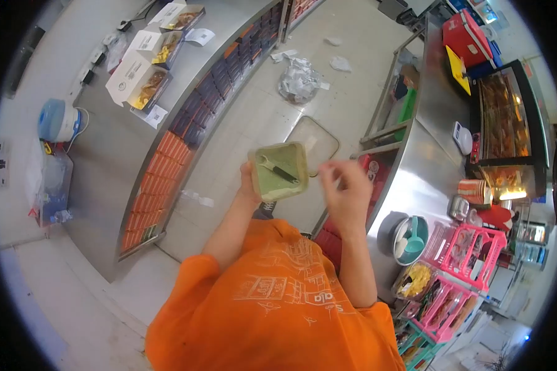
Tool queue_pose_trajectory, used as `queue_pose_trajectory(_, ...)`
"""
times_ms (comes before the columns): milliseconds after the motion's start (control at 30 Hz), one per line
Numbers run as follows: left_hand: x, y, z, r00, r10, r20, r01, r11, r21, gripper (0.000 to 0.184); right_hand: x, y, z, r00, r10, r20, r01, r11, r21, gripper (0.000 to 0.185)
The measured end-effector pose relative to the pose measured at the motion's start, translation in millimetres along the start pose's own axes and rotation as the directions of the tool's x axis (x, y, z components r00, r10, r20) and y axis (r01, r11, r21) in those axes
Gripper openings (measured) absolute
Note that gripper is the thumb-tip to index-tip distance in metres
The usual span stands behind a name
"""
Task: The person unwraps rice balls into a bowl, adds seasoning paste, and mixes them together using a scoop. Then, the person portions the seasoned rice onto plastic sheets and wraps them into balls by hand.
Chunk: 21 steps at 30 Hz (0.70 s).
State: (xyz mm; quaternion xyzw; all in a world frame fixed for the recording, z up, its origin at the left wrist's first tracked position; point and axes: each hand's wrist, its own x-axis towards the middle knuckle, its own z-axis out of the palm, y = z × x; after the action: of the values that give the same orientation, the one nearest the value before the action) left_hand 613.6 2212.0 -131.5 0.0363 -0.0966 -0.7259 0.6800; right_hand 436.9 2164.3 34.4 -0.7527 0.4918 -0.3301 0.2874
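Observation:
A square, pale green plastic tub (272, 191) is held up in front of my body. Wrapped round its left side is my left hand (247, 181). Inside the tub lies a small tool (278, 168) with a silver, forked-looking end and a dark handle; its exact kind is unclear. To the right of the tub, apart from it, my right hand (348, 190) is raised with bent, slightly blurred fingers. A gap shows between thumb and fingers, and nothing is visible in them.
Open food boxes (147, 89) stand on the left steel counter (99, 167), above stacked folded cartons (161, 179). On the right counter (414, 167) are a bowl with a teal scoop (414, 238), pink baskets (476, 250) and a lit display case (504, 117). Crumpled wrapping (300, 80) lies on the floor.

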Motion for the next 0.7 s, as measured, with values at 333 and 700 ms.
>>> queue_pose_trajectory(333, 3, -16, -24, 0.988, -0.141, 0.066, 0.142, 0.990, -0.017, 0.096, 7, -14, 27, 0.889, -0.119, 0.442, 0.347, 0.805, -0.482, 0.011)
queue_pose_trajectory(700, 8, -43, -16, 0.986, -0.144, -0.088, 0.154, 0.980, 0.123, 0.090, -23, 18, 5, 0.925, -0.163, 0.343, 0.267, 0.922, -0.280, 0.013)
